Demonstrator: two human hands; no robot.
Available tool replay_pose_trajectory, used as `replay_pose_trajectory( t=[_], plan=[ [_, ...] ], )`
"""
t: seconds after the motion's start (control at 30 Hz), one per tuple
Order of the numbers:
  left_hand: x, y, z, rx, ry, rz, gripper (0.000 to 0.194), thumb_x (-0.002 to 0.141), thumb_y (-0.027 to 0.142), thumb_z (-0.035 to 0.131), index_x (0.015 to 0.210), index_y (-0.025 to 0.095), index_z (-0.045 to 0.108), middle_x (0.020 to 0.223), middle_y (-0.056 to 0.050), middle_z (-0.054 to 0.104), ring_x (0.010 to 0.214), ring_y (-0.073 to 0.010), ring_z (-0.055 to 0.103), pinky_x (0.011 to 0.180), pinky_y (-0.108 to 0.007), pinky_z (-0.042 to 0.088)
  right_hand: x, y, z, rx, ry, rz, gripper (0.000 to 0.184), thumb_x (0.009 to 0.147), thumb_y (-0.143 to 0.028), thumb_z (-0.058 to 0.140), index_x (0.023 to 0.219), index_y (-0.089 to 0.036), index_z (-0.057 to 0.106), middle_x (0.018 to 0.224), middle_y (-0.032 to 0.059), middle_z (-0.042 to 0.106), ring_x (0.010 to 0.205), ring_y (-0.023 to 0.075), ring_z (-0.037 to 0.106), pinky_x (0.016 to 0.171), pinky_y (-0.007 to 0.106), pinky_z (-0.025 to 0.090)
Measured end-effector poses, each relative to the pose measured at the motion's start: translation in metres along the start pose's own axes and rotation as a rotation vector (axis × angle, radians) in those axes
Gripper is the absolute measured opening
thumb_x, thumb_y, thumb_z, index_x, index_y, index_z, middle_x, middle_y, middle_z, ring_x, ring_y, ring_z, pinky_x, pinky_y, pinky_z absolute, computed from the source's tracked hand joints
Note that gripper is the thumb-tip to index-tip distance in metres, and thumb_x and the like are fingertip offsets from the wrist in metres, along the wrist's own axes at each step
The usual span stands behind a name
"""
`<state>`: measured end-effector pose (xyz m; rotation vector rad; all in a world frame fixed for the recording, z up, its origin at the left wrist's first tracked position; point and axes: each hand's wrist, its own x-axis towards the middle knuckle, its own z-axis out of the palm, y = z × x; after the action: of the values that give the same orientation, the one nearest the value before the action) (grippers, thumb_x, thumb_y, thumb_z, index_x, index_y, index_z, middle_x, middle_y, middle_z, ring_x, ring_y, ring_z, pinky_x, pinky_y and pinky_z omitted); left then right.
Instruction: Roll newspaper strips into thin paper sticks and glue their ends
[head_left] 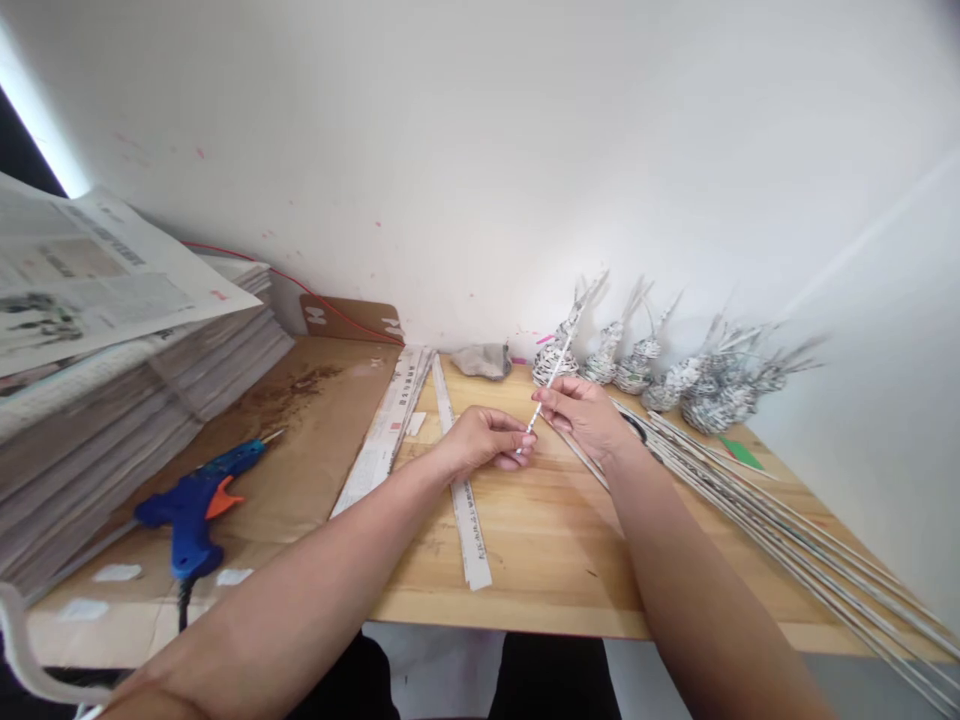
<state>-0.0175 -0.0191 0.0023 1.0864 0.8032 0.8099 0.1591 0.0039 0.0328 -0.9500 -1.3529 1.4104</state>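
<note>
The left hand (499,440) pinches the lower end of a thin paper stick (554,376) between thumb and fingers, and the right hand (581,408) grips the same stick a little higher up. The stick is held above the middle of the worktop (555,575), slanting up and to the right toward the back edge. Below the left wrist, a flat newspaper strip (470,530) runs from near the back edge toward the front edge, and a pile of longer strips (391,420) lies to its left, beside a brown cardboard sheet (322,400).

On the cardboard, toward the front left corner, a blue glue gun (196,505) with an orange trigger lies on its side. A tall stack of newspapers (195,375) fills the left edge. Along the back edge, right of the middle, stands a row of woven paper pieces (670,385) with loose strands pointing up. A bundle of paper sticks (757,515) stretches from beside the right wrist past the front right corner, with a green scrap (742,454) near the right edge. A dark curved object (636,427) by that wrist is mostly hidden, perhaps a handle.
</note>
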Motion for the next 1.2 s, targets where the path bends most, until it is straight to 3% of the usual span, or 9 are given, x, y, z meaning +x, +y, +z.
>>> replay_pose_trajectory(
  t=[0.23,0.37,0.53,0.67,0.8,0.97,1.1,1.2],
  plan=[
    [-0.001,0.002,0.000,0.035,0.021,0.003,0.040,0.057,0.038,0.081,0.081,0.008,0.069,0.074,-0.008,0.068,0.065,-0.0147,0.065,0.059,-0.025,0.052,0.000,0.005,-0.002,-0.095,-0.037,0.004,0.026,0.067,-0.038,0.075,0.076,-0.016,0.065,0.062,-0.0003,0.056,0.050,0.0068,0.042,0.041,0.021,0.021],
    [0.000,0.000,-0.001,0.039,0.034,0.003,0.041,0.058,0.039,0.081,0.083,0.008,0.070,0.074,-0.008,0.067,0.064,-0.0140,0.064,0.060,-0.024,0.052,0.001,0.009,-0.002,-0.182,0.039,-0.027,0.030,0.065,-0.041,0.076,0.067,-0.016,0.060,0.054,-0.0036,0.052,0.046,0.0059,0.036,0.042,0.022,0.022],
    [0.001,0.000,-0.002,0.003,0.054,0.018,0.044,0.058,0.039,0.081,0.087,0.008,0.070,0.075,-0.009,0.068,0.064,-0.0145,0.065,0.060,-0.025,0.053,0.000,0.006,0.001,-0.164,-0.065,0.039,0.030,0.068,-0.041,0.074,0.079,-0.015,0.065,0.063,-0.0004,0.056,0.049,0.0066,0.040,0.041,0.021,0.021],
    [0.002,-0.002,-0.003,-0.002,0.057,0.023,0.043,0.059,0.038,0.080,0.088,0.009,0.070,0.074,-0.009,0.068,0.063,-0.0139,0.064,0.059,-0.025,0.053,-0.001,0.004,0.004,-0.137,-0.014,0.033,0.030,0.063,-0.039,0.077,0.068,-0.015,0.060,0.057,-0.0029,0.052,0.047,0.0059,0.038,0.041,0.021,0.021],
    [0.003,-0.004,-0.005,-0.008,0.057,0.059,0.041,0.061,0.039,0.079,0.088,0.008,0.070,0.073,-0.010,0.069,0.063,-0.0140,0.065,0.059,-0.024,0.052,-0.002,0.004,0.006,-0.124,-0.063,0.036,0.028,0.066,-0.039,0.075,0.078,-0.015,0.064,0.062,-0.0011,0.055,0.053,0.0077,0.043,0.042,0.021,0.021],
    [0.005,-0.004,-0.005,-0.033,0.078,0.044,0.041,0.060,0.037,0.080,0.086,0.008,0.070,0.073,-0.011,0.070,0.064,-0.0157,0.066,0.059,-0.025,0.053,-0.002,0.003,0.009,-0.141,0.051,-0.019,0.030,0.060,-0.038,0.078,0.063,-0.016,0.058,0.057,-0.0024,0.053,0.051,0.0077,0.042,0.045,0.022,0.026],
    [0.004,-0.002,-0.005,-0.054,0.097,0.071,0.040,0.060,0.036,0.080,0.086,0.008,0.069,0.071,-0.011,0.069,0.062,-0.0151,0.066,0.058,-0.024,0.053,-0.002,0.004,0.009,-0.110,-0.042,0.002,0.029,0.066,-0.040,0.075,0.080,-0.016,0.066,0.066,0.0000,0.058,0.056,0.0087,0.045,0.044,0.022,0.024],
    [0.003,0.000,-0.004,-0.060,0.115,0.083,0.037,0.059,0.035,0.081,0.082,0.008,0.069,0.071,-0.010,0.069,0.061,-0.0147,0.065,0.056,-0.023,0.052,-0.001,0.005,0.008,-0.097,-0.011,-0.007,0.027,0.065,-0.039,0.076,0.073,-0.016,0.064,0.061,-0.0017,0.054,0.051,0.0068,0.040,0.043,0.022,0.021]
  ],
)
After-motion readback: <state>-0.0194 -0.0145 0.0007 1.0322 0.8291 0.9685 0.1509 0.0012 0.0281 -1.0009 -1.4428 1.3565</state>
